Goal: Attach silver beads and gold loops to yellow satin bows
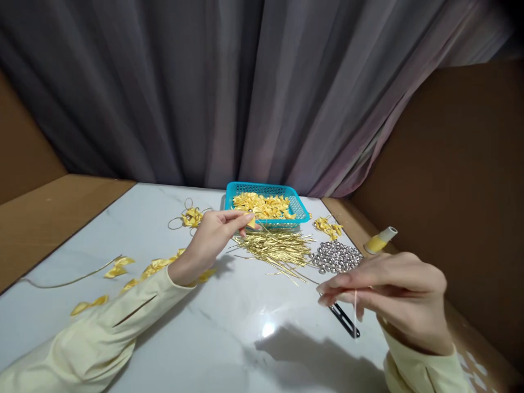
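My left hand (219, 232) pinches a small folded yellow ribbon piece (250, 222) between thumb and fingertips, with a small shiny spot at its top. It hovers by the front of the blue basket. My right hand (388, 297) is closed in a pinch over the right side of the table. A thin pale thread (356, 314) hangs from its fingers; whether a needle is in the pinch I cannot tell. Beneath that hand lies a slim black slotted tool (346, 321), partly hidden by the fingers. Gold wire stems (278, 248) lie in a pile between the hands.
A blue plastic basket (305, 214) holds many yellow ribbon pieces. Silver beads (333, 255) are heaped right of the stems, near a yellow thread spool (380, 240). Yellow ribbon bows (119, 267) lie at left, more ribbon (327, 226) at right. Brown panels and a grey curtain enclose the table.
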`<state>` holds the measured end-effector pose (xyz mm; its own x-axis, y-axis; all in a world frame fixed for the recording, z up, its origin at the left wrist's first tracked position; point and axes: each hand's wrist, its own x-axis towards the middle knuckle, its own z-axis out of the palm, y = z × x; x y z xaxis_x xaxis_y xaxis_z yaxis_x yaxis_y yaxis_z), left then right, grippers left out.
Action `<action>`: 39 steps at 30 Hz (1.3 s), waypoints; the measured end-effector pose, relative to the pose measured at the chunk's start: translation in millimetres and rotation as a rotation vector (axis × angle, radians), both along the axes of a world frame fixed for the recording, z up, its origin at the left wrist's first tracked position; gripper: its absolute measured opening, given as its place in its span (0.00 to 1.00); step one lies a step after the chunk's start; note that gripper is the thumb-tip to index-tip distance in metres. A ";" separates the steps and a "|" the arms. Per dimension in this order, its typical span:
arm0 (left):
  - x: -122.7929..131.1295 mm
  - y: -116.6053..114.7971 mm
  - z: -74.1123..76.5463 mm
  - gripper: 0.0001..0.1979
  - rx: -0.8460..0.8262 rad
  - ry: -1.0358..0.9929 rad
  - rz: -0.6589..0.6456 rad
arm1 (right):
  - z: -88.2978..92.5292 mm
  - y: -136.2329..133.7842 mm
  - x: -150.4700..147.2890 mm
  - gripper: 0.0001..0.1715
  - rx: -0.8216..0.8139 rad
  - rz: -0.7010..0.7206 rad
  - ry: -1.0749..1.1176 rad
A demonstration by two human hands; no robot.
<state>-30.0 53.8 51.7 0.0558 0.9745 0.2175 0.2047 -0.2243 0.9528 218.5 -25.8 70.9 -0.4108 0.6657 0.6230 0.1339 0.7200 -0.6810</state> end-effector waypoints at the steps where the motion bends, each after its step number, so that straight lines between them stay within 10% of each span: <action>1: 0.0 0.2 -0.2 0.11 0.003 0.005 0.001 | 0.0 -0.5 0.1 0.19 0.033 -0.013 0.017; 8: 3.7 -7.9 0.1 0.13 0.033 0.059 -0.076 | 4.3 -2.1 2.0 0.08 0.101 -0.032 0.032; 20: 9.6 -30.6 11.6 0.14 -0.021 0.261 -0.283 | -9.8 19.2 -23.0 0.07 -0.449 -0.103 0.139; 32: 12.5 -38.6 18.8 0.16 -0.147 0.367 -0.422 | -19.9 26.6 -39.3 0.08 -0.152 -0.226 0.026; 39: 10.8 -39.1 18.2 0.16 -0.162 0.405 -0.542 | -21.4 25.7 -37.5 0.07 -0.286 -0.083 0.032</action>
